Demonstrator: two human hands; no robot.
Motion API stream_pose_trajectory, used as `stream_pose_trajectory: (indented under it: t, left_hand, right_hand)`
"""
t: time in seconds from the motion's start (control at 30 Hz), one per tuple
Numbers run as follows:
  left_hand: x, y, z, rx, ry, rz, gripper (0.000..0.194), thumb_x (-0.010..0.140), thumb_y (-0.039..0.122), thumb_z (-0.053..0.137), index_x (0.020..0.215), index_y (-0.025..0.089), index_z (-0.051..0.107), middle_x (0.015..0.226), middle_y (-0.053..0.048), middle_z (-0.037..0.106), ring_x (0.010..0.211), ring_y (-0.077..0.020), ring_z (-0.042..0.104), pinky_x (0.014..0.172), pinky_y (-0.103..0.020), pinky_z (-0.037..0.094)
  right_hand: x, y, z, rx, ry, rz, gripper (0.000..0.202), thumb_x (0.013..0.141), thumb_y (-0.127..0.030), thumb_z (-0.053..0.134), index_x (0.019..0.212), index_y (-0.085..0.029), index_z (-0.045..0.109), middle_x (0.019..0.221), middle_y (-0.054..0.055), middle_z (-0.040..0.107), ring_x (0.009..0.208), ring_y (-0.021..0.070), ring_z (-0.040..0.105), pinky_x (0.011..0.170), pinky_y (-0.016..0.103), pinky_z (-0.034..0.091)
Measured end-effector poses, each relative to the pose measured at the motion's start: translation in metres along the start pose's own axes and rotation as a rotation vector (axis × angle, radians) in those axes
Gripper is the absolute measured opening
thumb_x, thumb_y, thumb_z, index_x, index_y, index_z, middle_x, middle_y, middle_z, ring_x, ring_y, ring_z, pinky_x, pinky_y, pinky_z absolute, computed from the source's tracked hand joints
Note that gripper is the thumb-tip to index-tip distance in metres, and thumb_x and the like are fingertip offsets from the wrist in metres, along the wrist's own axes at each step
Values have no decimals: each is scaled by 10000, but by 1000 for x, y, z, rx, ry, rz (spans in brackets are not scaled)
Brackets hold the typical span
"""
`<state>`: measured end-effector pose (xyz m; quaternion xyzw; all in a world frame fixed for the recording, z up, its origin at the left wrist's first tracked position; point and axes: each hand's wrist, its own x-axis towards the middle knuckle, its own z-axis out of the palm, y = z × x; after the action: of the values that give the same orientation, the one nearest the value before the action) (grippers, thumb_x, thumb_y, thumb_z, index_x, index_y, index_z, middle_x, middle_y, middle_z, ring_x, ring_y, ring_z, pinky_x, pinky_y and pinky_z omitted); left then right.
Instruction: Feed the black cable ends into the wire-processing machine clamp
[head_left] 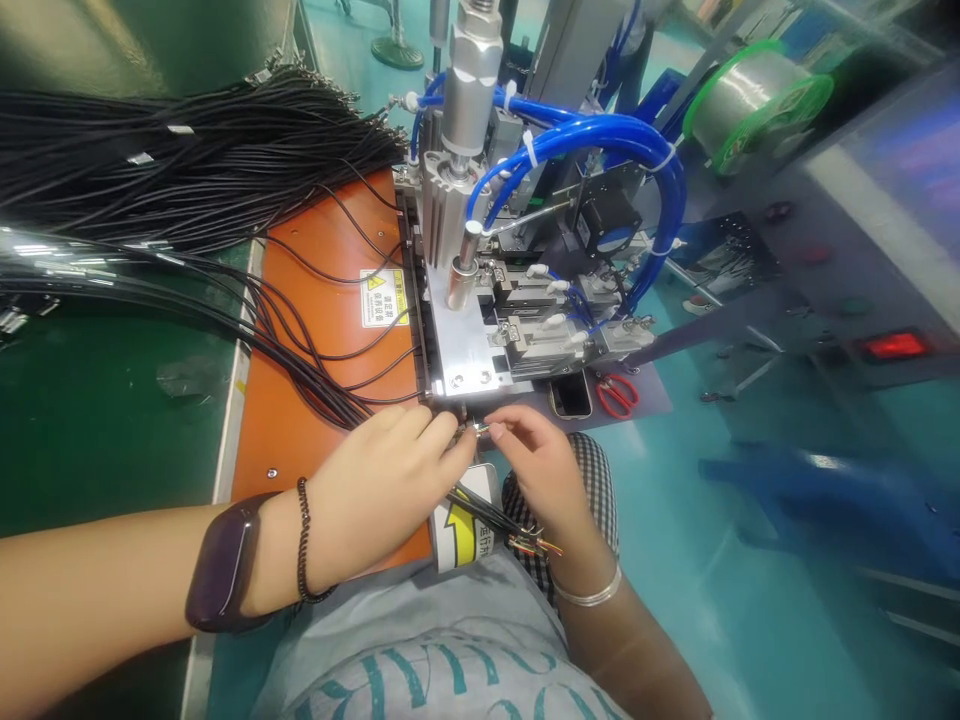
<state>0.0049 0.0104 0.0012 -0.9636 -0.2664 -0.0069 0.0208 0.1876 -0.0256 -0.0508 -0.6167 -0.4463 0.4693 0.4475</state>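
My left hand, its fingers closed, lies over a bundle of black cables and grips a cable end in front of the metal fixture. Facing it, my right hand pinches thin wires at that end between thumb and forefinger. The fingertips of both hands almost meet, and the small part between them is partly hidden. Below them, stripped cable ends with coloured wires stick out from under my left hand, beside a white label with a yellow arrow.
A large pile of black cables lies to the left on the orange plate and green mat. Blue air hoses arch over the fixture. A phone, red-handled scissors and a solder wire spool are on the right.
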Motion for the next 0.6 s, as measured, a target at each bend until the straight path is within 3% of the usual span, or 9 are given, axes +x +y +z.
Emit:
stream_pose_trajectory:
  t: [0.43,0.6]
  left_hand:
    - [1,3,3,46,-7,-26,432,815,100,445,1229,203,512,909,-51,555,813,-221,525,695,-354,398]
    - [1,4,3,58,-23,-35,448,812,94,442,1236,225,499,882,-46,542,802,-221,526,687,-355,399]
  right_hand:
    - [-1,4,3,-66,-13,-59,123,874,-312,534,858,-198,575,817,7,569,784,145,527,655,241,425]
    - [0,6,3,-119,-39,5,147,875,-325,519,822,-196,566,779,-10,545,734,135,501,637,239,395]
